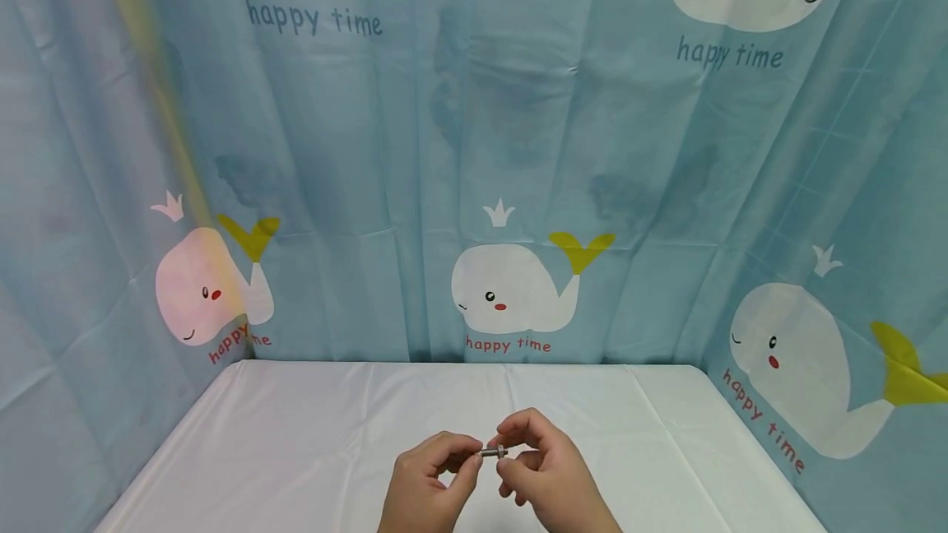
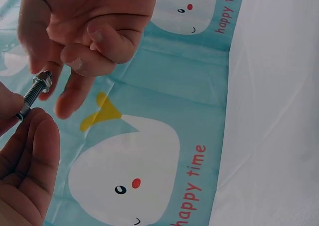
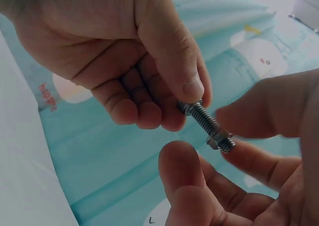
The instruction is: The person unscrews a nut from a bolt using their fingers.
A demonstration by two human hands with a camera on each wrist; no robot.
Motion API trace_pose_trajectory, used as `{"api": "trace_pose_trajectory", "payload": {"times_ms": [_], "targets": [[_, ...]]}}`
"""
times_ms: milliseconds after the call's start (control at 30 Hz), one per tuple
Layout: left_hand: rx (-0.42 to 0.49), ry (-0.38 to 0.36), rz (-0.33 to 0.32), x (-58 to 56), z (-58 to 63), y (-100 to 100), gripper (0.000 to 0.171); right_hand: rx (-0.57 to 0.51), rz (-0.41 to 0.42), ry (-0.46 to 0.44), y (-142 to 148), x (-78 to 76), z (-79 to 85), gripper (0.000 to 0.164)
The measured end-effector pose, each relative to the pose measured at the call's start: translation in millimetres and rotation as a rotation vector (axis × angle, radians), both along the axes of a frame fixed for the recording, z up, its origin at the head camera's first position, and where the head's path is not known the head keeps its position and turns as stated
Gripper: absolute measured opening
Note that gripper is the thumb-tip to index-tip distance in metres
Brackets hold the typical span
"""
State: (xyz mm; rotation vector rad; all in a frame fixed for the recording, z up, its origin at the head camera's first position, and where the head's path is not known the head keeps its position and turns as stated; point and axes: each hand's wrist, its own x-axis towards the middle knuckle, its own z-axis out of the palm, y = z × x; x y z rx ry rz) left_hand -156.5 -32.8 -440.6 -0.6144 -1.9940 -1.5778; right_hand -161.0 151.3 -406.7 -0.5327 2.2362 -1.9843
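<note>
A small metal bolt with bare thread in its middle spans the gap between the two hands. My left hand pinches one end of it between thumb and fingertips, which partly cover that end. A hex nut sits on the thread near the other end, with a little thread showing past it. Around that nut, the thumb and index finger of my right hand lie on opposite sides; its other fingers are bent, apart from the bolt. The left wrist view also has the nut between the right fingertips.
A white cloth covers the table below the hands. Blue curtains printed with white whales and lettering hang behind it and along both sides.
</note>
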Motion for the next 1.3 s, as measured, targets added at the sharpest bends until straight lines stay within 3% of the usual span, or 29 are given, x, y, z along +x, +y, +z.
{"api": "trace_pose_trajectory", "payload": {"times_ms": [367,567,833,1167,1300], "targets": [[0.009,0.004,0.005,2.1,1.0,0.7,0.021,0.051,-0.006,0.032,-0.4,0.0,0.4,0.011],[0.025,0.022,0.006,1.3,0.5,1.3,0.021,0.013,-0.005,0.023,-0.4,1.4,1.8,0.018],[0.008,-0.031,-0.002,1.0,1.9,-0.3,0.018,0.049,0.002,0.055,0.9,0.6,0.3,0.009],[0.002,-0.022,0.01,0.0,0.9,-0.2,0.022,0.034,0.021,0.04,0.5,0.1,-1.0,0.02],[-0.003,-0.043,0.005,0.2,1.8,-0.8,0.018,0.06,0.014,0.049,0.5,-0.2,-2.1,0.015]]}}
